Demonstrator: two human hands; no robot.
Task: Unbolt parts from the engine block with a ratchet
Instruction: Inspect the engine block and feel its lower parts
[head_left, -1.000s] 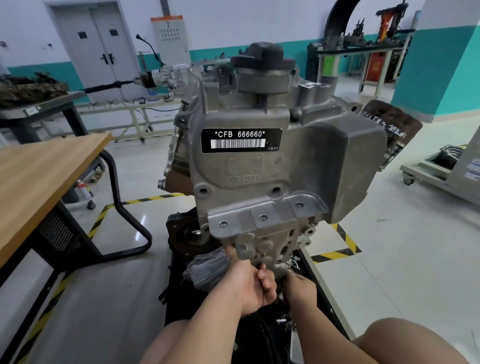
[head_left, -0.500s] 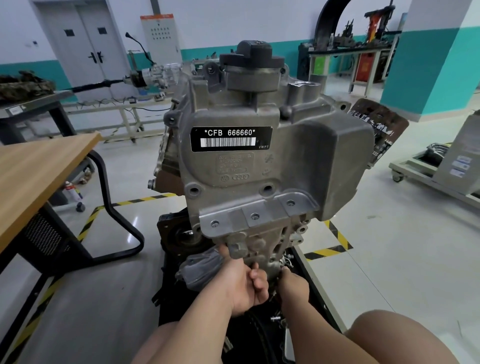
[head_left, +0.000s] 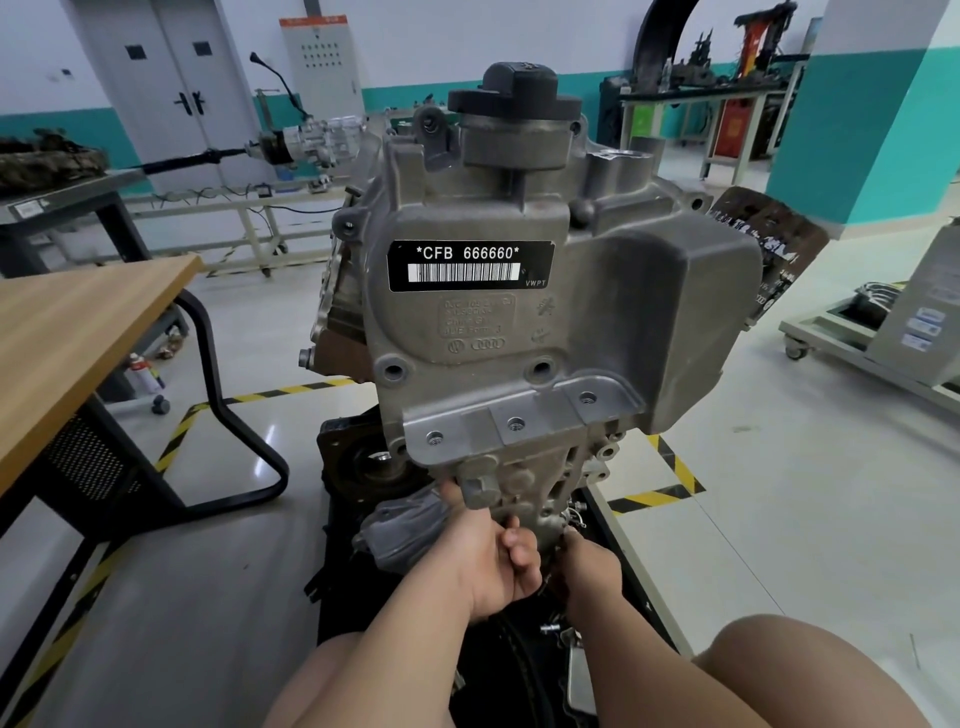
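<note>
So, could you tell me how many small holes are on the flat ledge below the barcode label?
3: left hole, middle hole, right hole, in a row; none seems hidden.

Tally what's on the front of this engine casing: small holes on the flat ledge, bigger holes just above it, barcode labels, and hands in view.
Small ledge holes: 3
Bigger holes: 2
Barcode labels: 1
Left hand, right hand: 2
Total: 8
</note>
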